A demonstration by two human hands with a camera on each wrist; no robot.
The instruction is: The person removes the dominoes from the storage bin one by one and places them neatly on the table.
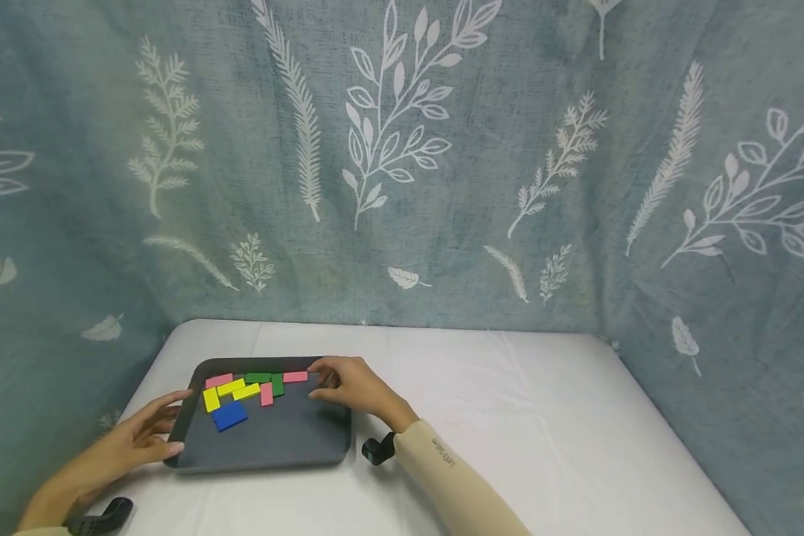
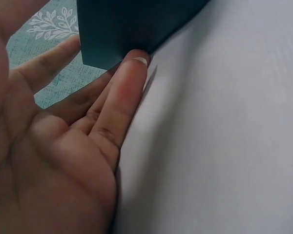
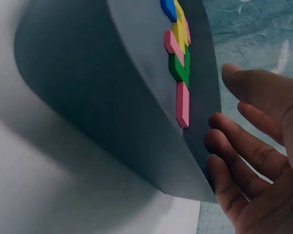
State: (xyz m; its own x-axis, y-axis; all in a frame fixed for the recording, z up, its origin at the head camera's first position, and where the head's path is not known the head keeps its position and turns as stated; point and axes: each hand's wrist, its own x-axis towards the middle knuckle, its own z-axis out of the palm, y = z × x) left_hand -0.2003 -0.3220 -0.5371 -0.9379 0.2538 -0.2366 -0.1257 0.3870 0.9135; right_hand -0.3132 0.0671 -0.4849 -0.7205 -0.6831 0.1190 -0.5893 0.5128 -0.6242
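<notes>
A dark grey tray (image 1: 288, 439) holds flat coloured blocks grouped toward its back left. Among them are a blue block (image 1: 230, 416), yellow blocks (image 1: 246, 391), green blocks (image 1: 278, 385) and pink blocks (image 1: 295, 377). My left hand (image 1: 130, 447) is at the tray's left side, fingers extended along the outer wall; a fingertip (image 2: 136, 63) touches the wall's lower edge in the left wrist view. Over the back right corner is my right hand (image 1: 358, 387), fingers loosely bent with nothing between them. In the right wrist view its fingertips (image 3: 216, 139) lie right at the tray's wall.
The tray stands on the left part of a table with a white cloth (image 1: 509, 432). A blue-green curtain (image 1: 402, 149) with white leaf prints surrounds the table at the back and sides. Black wrist cameras (image 1: 378, 450) sit on both wrists.
</notes>
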